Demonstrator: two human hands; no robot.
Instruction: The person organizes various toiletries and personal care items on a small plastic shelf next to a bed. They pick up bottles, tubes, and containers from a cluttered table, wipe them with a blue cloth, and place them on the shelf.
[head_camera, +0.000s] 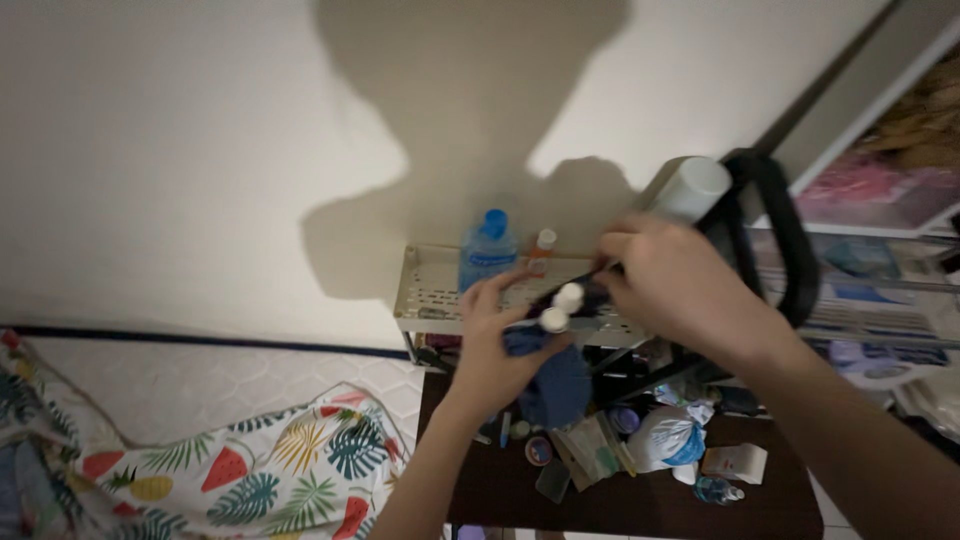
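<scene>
Two hands are working together over a cream perforated shelf rack (430, 290) set against the pale wall (180, 130), and I am watching them from above. Going from big to small: the wall is carrying a large shadow of the person; a mattress with a fruit-print sheet (270, 470) is lying at lower left; a dark brown table (640, 500) is sitting below the rack, crowded with small packets and a knotted plastic bag (665, 438).

My right hand (680, 290) is closing around the upper end of a dark blue cloth (555, 385), which is hanging down in front of the rack. My left hand (495, 340) is pinching the cloth lower down, fingers curled, beside two small white caps (560, 307).

I judge the risk to be the cloth snagging or sweeping those caps, the blue-capped bottle (487, 250) or the orange vial (543, 248) off the rack onto the cluttered table, since everything is standing close together and the light is dim.
</scene>
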